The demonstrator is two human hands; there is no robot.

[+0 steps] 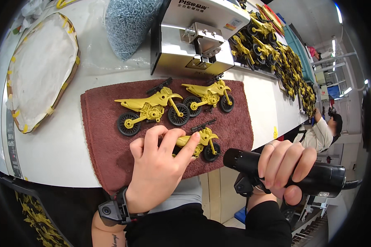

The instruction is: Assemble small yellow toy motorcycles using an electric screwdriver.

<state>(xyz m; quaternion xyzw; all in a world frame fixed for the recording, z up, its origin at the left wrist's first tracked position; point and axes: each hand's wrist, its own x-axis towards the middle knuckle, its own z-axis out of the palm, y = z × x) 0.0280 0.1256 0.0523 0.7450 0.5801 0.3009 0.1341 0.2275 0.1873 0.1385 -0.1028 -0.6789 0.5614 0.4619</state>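
Note:
My left hand (160,164) is closed over a yellow toy motorcycle (206,136) at the front of a brown towel, its fingers hiding the rear part. The black handlebar and front wheel of that toy stay visible. In my right hand (286,164) is a black electric screwdriver (245,159), lying nearly level with its tip pointing left and its cord leaving at the right. The tip is just right of the held toy's front wheel. Behind my left hand, two more toy motorcycles, one left (150,105) and one right (208,94), lie on the towel (105,123).
A silver screw feeder machine (181,45) stands behind the towel, beside a clear bag of small screws (127,31). At left lies a round white tray (41,70) edged with yellow tape. Heaped yellow toy motorcycles (288,70) line the right; farther off sits another person (321,133).

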